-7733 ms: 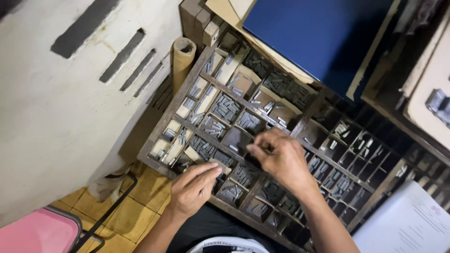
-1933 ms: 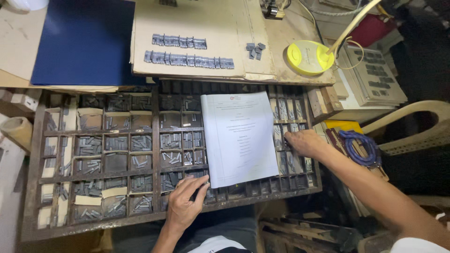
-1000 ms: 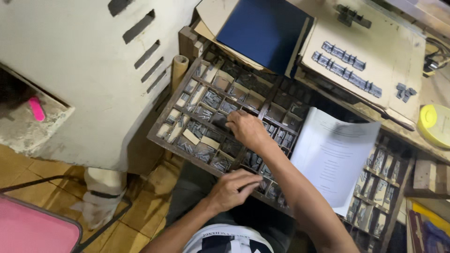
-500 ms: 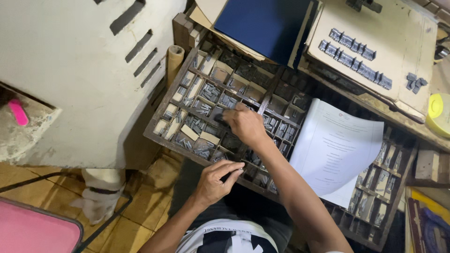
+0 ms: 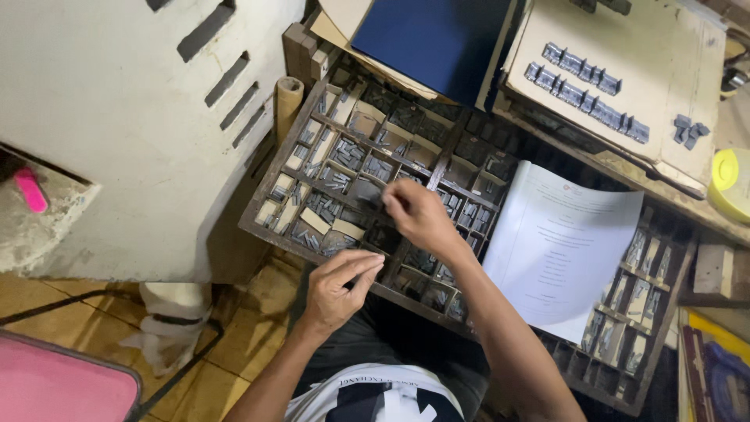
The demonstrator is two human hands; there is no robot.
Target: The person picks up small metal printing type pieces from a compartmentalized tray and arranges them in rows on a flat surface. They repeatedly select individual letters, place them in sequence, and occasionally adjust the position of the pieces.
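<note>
A dark wooden type case (image 5: 258, 227) with many small compartments of grey metal type pieces (image 5: 344, 152) lies in front of me. My right hand (image 5: 418, 215) reaches over its left half, fingers pinched together above a compartment; whether a piece is between them I cannot tell. My left hand (image 5: 336, 285) rests at the case's near edge, fingers curled and half closed, seemingly cupping small pieces. A white printed sheet (image 5: 558, 250) lies on the right half of the case.
A blue board (image 5: 430, 35) and a cream board carrying rows of set type (image 5: 586, 82) lie beyond the case. A cardboard tube (image 5: 287, 101) stands by a white slotted cabinet (image 5: 117, 117) at left. A yellow round object (image 5: 730, 184) is at right, a pink thing (image 5: 55, 387) on the floor.
My right hand swung from the case's right side to the left half. It now sits slightly nearer the middle; the left hand stays at the near edge.
</note>
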